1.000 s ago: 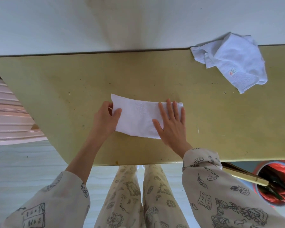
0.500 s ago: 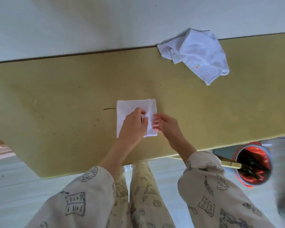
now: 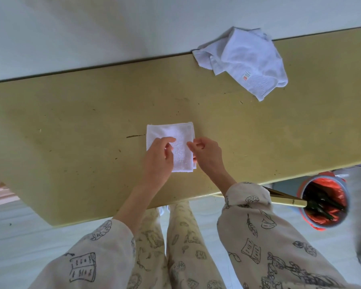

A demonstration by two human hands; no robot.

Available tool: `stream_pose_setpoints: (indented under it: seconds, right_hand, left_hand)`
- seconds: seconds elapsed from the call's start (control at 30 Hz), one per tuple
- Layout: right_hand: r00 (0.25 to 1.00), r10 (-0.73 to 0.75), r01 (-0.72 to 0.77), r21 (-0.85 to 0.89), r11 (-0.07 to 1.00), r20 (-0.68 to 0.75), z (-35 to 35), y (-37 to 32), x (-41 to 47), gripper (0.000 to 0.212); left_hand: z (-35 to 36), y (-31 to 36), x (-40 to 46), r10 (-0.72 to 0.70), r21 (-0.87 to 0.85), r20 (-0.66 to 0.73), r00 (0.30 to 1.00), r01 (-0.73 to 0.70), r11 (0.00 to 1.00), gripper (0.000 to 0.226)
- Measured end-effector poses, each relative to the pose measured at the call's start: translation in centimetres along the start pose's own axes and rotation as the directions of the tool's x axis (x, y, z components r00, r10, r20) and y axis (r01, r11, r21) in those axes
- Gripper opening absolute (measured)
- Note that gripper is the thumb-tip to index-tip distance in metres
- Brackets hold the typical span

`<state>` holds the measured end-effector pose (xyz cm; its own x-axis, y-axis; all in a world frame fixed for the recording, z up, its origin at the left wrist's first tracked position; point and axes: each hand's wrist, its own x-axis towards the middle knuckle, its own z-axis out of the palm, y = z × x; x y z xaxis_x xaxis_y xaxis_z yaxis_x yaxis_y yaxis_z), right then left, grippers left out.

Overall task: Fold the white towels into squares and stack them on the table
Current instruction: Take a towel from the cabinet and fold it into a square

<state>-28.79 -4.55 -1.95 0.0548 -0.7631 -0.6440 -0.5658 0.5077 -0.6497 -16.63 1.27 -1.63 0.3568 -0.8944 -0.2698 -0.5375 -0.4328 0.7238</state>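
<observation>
Towel 1 (image 3: 171, 145) is folded square at frame center on the table (image 3: 71, 126). My left hand (image 3: 158, 158) rests curled on it; right hand (image 3: 206, 153) pinches its right edge. Next: fetch the crumpled towel (image 3: 246, 61), upper right; needs spreading flat.

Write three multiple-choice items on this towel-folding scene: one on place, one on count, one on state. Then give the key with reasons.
1. Where does the crumpled white towel with the red label lie?
A. on the floor
B. at the far right edge of the yellow table
C. in the bucket

2. How many white towels are on the table?
A. two
B. four
C. none

3. What state is the small white towel under the hands in?
A. crumpled
B. rolled up
C. folded into a square

Key: 1 B, it overlaps the far edge. 2 A, one crumpled, one folded. 3 C, it lies flat with squared edges between the left hand and right hand.
</observation>
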Motion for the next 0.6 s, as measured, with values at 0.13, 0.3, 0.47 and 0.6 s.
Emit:
stream_pose_setpoints:
  seconds: [0.13, 0.3, 0.47, 0.6]
  right_hand:
    - [0.997, -0.050, 0.046, -0.080, 0.996, -0.060, 0.3, -0.2, 0.3, 0.020]
    - [0.989, -0.142, 0.130, -0.204, 0.970, -0.046, 0.1, -0.1, 0.4, 0.022]
    - [0.979, -0.200, 0.182, -0.282, 0.942, -0.036, 0.1, -0.1, 0.7, 0.020]
    - [0.957, -0.289, 0.265, -0.335, 0.904, -0.023, 0.3, 0.5, 0.4, 0.019]
  left_hand:
    - [-1.6, -1.6, -0.4, -0.037, 0.058, -0.057, 0.998, 0.040, 0.998, 0.027]
    - [-1.8, -2.4, -1.2, -0.048, 0.062, 0.014, 0.999, 0.048, 0.997, 0.034]
    - [-1.7, -2.3, -1.9, -0.055, 0.042, 0.076, 0.996, 0.052, 0.998, 0.038]
    - [-2.0, -2.7, -1.9, -0.053, 0.079, 0.155, 0.987, 0.041, 0.996, 0.048]
